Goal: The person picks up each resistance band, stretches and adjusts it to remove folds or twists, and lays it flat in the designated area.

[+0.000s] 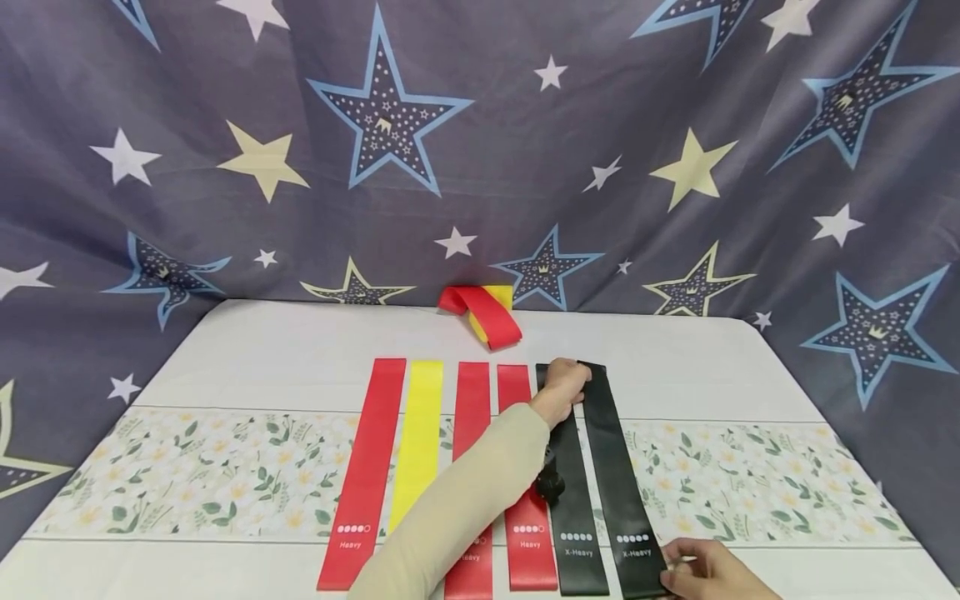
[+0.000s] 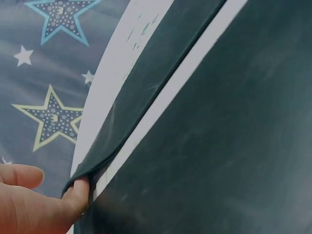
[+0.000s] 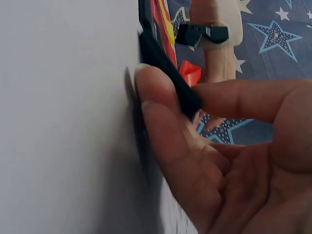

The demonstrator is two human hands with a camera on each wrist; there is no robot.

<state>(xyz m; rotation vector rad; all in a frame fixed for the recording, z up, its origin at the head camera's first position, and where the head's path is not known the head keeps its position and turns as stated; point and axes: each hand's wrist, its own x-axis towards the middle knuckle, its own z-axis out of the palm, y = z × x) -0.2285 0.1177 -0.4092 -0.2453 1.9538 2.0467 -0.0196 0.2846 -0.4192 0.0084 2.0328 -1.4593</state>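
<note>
Head view shows me the rightmost black band (image 1: 616,467), well right of the yellow band (image 1: 422,433), left hand (image 1: 564,387) hooking its far end, right hand (image 1: 708,572) pinching its near corner, so I judge gentle, even tension best.

The rightmost black band (image 1: 617,475), printed "X-Heavy" below five white dots, extends lengthwise, a narrow gap separating it from the matching black band (image 1: 579,508). The left hand (image 1: 564,388) touches its far end; the right hand (image 1: 711,570) pinches its near right corner.
</note>
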